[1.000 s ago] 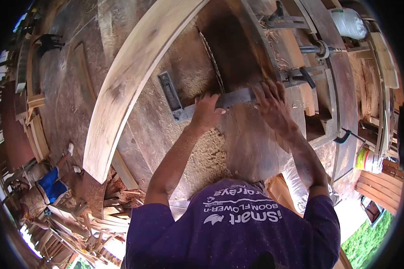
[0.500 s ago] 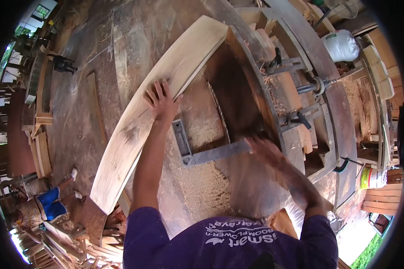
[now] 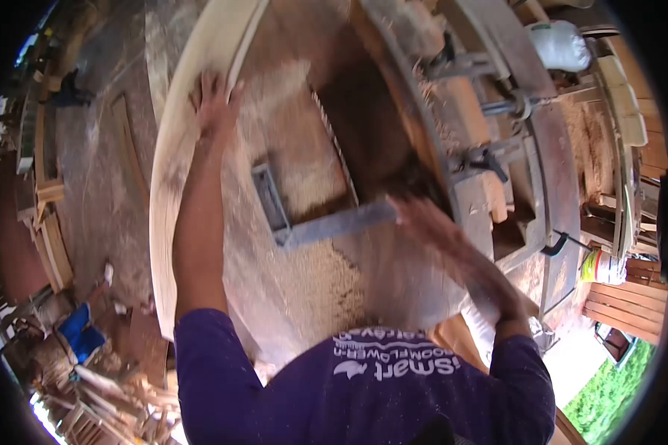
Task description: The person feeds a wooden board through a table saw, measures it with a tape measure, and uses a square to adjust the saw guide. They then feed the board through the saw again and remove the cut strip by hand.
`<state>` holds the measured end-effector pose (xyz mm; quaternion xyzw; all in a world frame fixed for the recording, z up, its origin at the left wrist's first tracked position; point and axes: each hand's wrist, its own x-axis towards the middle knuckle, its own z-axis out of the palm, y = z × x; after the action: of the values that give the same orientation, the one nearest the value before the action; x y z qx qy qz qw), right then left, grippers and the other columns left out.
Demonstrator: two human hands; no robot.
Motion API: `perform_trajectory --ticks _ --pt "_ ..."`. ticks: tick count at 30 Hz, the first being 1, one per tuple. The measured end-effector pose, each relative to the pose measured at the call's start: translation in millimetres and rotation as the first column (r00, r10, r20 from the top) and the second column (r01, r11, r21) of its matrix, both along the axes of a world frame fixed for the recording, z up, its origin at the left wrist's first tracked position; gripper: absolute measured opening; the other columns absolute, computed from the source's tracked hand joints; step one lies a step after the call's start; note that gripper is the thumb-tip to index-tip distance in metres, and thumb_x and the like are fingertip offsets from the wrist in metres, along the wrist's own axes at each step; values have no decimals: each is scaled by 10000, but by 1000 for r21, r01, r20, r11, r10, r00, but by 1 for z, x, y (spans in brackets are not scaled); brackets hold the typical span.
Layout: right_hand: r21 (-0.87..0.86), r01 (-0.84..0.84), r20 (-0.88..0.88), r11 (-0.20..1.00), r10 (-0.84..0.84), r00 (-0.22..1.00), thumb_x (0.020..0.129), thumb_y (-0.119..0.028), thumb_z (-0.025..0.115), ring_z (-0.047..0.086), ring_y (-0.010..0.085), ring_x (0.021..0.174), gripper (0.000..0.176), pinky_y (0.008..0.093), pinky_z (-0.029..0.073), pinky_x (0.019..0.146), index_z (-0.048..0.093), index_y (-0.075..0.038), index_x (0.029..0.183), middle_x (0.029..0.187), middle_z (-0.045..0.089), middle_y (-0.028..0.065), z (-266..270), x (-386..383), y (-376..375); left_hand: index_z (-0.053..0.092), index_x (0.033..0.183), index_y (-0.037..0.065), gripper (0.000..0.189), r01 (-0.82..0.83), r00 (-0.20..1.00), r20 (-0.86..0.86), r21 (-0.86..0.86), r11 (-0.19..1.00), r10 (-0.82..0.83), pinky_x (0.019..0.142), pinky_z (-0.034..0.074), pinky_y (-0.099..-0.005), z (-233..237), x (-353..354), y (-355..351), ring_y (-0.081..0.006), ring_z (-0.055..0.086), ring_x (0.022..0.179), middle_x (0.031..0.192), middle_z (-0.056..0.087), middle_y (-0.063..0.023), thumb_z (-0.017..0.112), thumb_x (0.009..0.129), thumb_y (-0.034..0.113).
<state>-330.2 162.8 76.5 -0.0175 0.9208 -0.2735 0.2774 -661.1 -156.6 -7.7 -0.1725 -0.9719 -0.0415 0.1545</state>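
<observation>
My left hand (image 3: 217,104) lies on a long pale wooden plank (image 3: 178,141), fingers spread over its face and thumb by the inner edge. The plank has a curved look in this wide view, and its top end runs out of frame. My right hand (image 3: 423,219) is stretched out, slightly blurred, with fingertips right at the end of a grey metal bar (image 3: 341,225). That bar joins a grey channel-shaped piece (image 3: 272,196) in an L. Beyond my right fingers is a dark, shadowed area (image 3: 378,119) bordered by a wooden edge.
Sawdust (image 3: 330,285) is heaped on the brown worktop before me. Clamps (image 3: 490,163) and wooden pieces line the right side. A white sack (image 3: 560,44) sits at the upper right. Scrap wood (image 3: 119,400) lies lower left, near a person's blue garment (image 3: 78,334).
The plank has swung to a steeper angle, moving up and left with my left hand on it. The whole view has shifted a little; my right hand stays by the bar's end.
</observation>
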Motion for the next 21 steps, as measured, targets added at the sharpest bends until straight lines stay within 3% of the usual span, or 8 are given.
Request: perform_trajectory --ticks 2,4,6,7,14,16,19,21 --pt "12 -48 -288 999 50 956 764 -19 676 604 428 1020 554 491 525 811 489 -14 1285 1217 560 246 -35 13 4 376 1448 88 724 260 957 -139 20 966 -254 1097 242 -619 26 31 24 -420 329 1359 1434 379 -250 530 920 559" --pt "12 -63 -328 998 64 943 759 -2 673 601 438 1020 555 492 526 817 483 -15 1281 1224 549 253 -25 10 4 400 1418 70 751 342 844 263 407 847 -467 1109 264 -571 46 117 32 -407 352 1343 1420 392 -252 604 881 554" --pt "43 -115 -328 992 123 937 763 -6 673 593 462 1019 566 497 525 837 466 -9 1290 1233 531 285 -19 12 7 411 1397 54 799 318 578 550 528 787 -603 1115 289 -513 62 196 30 -392 389 1306 1407 406 -239 656 835 567" --pt "40 -116 -317 992 123 940 763 -6 673 593 462 1019 566 497 525 837 466 -9 1290 1233 531 285 -17 13 7 439 1362 43 805 480 602 463 442 758 -651 1088 335 -493 60 228 30 -380 440 1242 1330 464 -226 704 797 552" --pt "20 -36 -116 999 38 993 749 44 658 560 446 1119 657 478 480 965 413 -4 1357 1308 475 295 8 8 -2 519 1304 19 609 418 577 602 362 833 -552 915 424 -478 58 277 37 -351 542 1026 1081 529 -189 766 800 255" --pt "159 -76 -426 984 138 894 754 10 695 468 402 1254 677 479 416 1049 422 -31 1372 1349 448 267 20 10 0 522 1304 24 590 391 588 582 403 828 -561 882 431 -468 50 270 36 -346 547 999 1064 525 -182 757 804 229" --pt "137 176 -727 975 -22 686 825 -143 719 403 391 1312 591 489 373 1096 467 -78 1356 1404 391 240 76 3 21 524 1308 36 558 358 582 570 461 812 -580 829 440 -452 46 265 34 -341 553 952 1028 513 -173 737 814 185" --pt "117 539 -848 834 -198 491 878 -231 703 482 429 1213 543 528 500 902 458 -58 1331 1383 410 248 77 -13 60 524 1311 44 544 379 587 538 478 793 -605 810 441 -446 50 262 36 -341 555 931 1009 505 -171 726 821 165"
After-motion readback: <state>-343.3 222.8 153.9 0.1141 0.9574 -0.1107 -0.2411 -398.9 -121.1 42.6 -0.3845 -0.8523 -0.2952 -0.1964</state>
